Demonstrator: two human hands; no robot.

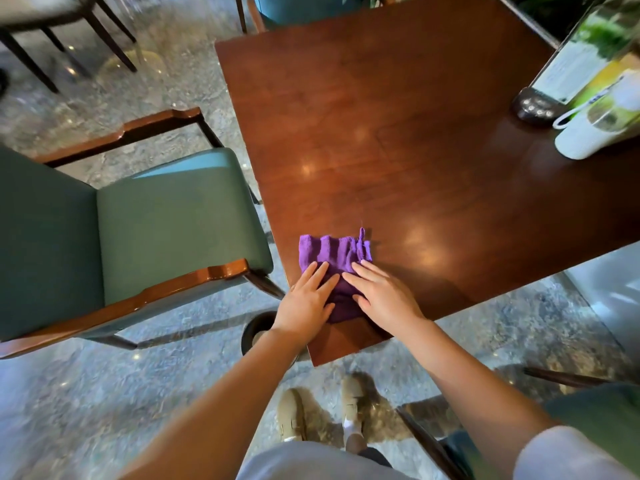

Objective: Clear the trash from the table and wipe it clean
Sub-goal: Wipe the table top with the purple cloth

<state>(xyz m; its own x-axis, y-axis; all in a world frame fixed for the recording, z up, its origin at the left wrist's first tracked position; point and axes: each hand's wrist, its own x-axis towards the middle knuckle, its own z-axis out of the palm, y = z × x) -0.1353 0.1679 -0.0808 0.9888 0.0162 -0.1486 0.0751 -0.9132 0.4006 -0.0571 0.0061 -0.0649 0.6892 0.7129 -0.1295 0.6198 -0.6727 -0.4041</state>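
- Purple cloth (332,252) lies flat on the wooden worktop (433,140), at the corner nearest the person, its left side almost at the worktop's left edge.
- Left hand (306,301) is flat on the cloth, fingers spread and straight, palm pressing down, not clamped on anything.
- Right hand (382,296) is the same: open, fingers apart, pressing on the cloth's right half. The two hands sit side by side, fingertips nearly touching.
- No trash visible on the worktop near the cloth; judged stage: wiping, clearing looks done.
- Dark round bin (258,329) stands on the floor below the cloth corner, partly hidden by the left forearm.
- Green padded armchair (173,223) is just left of the cloth, close to the worktop edge.
- Far right of the cloth: a menu stand (568,67) on a dark base, with a white bottle (588,133) lying next to it.
- Risk: cloth sits near the left edge, so a leftward stroke could drag it off onto the chair or floor.
- Risk: flat palms with no grip, so the cloth may bunch or slip under the hands and leave streaks on the glossy surface.
- Risk: a long stroke towards the far right could knock the bottle or stand over.
- Writing: the stand has printed text, but it is blurred and unreadable. No brand legible on the bottle or cloth.
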